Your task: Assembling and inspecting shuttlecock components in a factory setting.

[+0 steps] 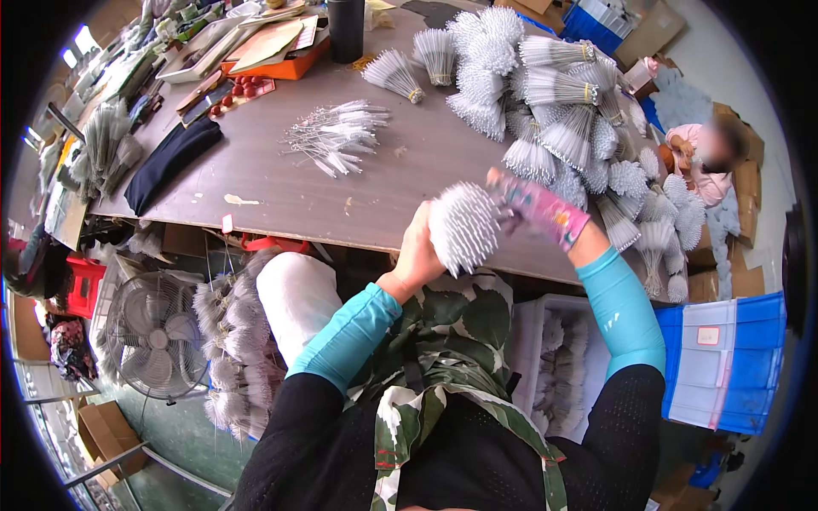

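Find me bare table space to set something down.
Widest free patch: the table in front of the loose white brushes, between the dark cloth and the held bundle, bearing a pale smear. A smaller patch lies between those brushes and the heaped bundles. Crowded: the right end under that heap, and the back left, with its orange tray.

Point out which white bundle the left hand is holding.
The round bundle over the table's near edge, tips facing the camera; the left hand grips it. The piled bundles on the table are unheld.
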Tool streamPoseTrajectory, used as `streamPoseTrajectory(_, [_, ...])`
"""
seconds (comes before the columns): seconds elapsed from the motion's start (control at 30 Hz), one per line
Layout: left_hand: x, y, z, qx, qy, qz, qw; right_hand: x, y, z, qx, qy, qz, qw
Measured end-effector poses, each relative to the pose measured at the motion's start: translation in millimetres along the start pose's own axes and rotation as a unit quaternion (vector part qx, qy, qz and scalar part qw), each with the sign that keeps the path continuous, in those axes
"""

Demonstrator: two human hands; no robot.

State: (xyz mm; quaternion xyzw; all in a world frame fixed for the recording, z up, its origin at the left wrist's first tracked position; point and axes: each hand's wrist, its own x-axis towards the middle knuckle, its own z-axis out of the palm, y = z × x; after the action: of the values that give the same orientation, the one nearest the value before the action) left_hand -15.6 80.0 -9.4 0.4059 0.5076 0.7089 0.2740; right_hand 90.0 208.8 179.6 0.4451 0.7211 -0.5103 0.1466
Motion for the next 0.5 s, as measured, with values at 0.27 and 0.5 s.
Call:
streamPoseTrajectory(0.27, [12.5,16.0,2.4,0.096,0.029,0.032,0.994,47.0,-31.5,17.5,0.197,0.239,-0.513,0.801])
streamPoseTrajectory(0.5, [12.5,24.3,-0.3,0.032,-0.028,-0.033,0.999,75.2,-32.0,52.1,-0.038,0.291,-0.482,0.826])
